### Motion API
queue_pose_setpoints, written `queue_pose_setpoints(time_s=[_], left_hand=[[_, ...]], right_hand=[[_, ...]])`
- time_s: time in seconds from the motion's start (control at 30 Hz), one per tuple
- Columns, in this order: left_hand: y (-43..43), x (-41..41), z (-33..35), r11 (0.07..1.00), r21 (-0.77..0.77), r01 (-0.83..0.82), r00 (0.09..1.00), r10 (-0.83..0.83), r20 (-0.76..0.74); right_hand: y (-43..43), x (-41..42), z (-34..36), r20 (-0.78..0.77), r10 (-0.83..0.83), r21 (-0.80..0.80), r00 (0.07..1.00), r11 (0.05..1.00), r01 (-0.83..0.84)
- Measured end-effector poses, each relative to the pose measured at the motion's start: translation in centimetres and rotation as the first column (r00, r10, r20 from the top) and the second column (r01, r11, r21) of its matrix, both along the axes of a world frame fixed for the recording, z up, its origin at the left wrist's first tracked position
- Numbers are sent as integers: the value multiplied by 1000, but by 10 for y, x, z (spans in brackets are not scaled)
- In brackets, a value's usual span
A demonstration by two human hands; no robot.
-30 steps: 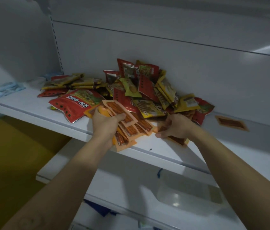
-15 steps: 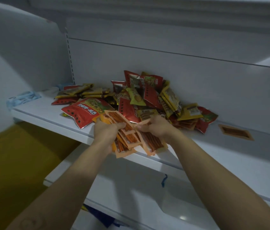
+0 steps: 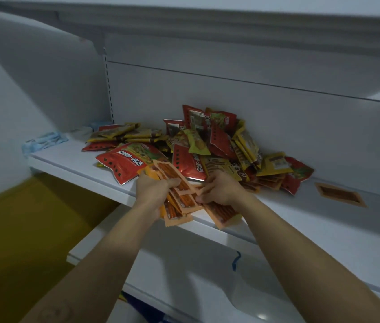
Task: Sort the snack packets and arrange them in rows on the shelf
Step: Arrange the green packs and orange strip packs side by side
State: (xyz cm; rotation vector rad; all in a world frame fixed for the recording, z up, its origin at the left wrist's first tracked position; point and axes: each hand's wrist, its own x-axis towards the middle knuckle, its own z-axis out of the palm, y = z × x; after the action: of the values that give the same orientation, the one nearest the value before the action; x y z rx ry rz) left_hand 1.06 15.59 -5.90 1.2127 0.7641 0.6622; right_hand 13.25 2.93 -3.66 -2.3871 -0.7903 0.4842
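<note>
A heap of red and yellow snack packets (image 3: pixel 210 143) lies on the white shelf (image 3: pixel 72 159), against its back wall. My left hand (image 3: pixel 154 190) grips a fanned stack of orange packets (image 3: pixel 182 201) at the shelf's front edge. My right hand (image 3: pixel 221 190) holds another orange packet (image 3: pixel 224 214) and brings it against that stack, fingertips touching the stack's right side. A large red packet (image 3: pixel 123 164) lies just left of my left hand. One orange packet (image 3: pixel 339 194) lies alone on the shelf to the right.
A blue and white wrapped item (image 3: pixel 42 142) sits at the shelf's far left end. A lower white shelf (image 3: pixel 184 271) juts out below my arms. The floor (image 3: pixel 21 229) at the left is yellow. An upper shelf edge (image 3: pixel 207 17) runs overhead.
My right hand has picked up an orange packet from the right of the heap and carried it left to the stack in my left hand. The view has shifted left and down.
</note>
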Motion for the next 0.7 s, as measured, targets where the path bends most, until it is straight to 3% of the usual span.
queue_pose_setpoints(time_s=[0.3, 0.5, 0.7], left_hand=[[-2, -4, -1, 1000, -19, -4, 999, 5, 36], [-6, -5, 3, 999, -32, -4, 998, 6, 58], [-10, -9, 2, 998, -52, -16, 997, 20, 80]], right_hand=[[-1, 1, -3, 140, -74, -131, 987, 987, 93], [-7, 7, 9, -60, -93, -86, 994, 992, 87], [-26, 11, 4, -49, -110, -99, 993, 990, 105]])
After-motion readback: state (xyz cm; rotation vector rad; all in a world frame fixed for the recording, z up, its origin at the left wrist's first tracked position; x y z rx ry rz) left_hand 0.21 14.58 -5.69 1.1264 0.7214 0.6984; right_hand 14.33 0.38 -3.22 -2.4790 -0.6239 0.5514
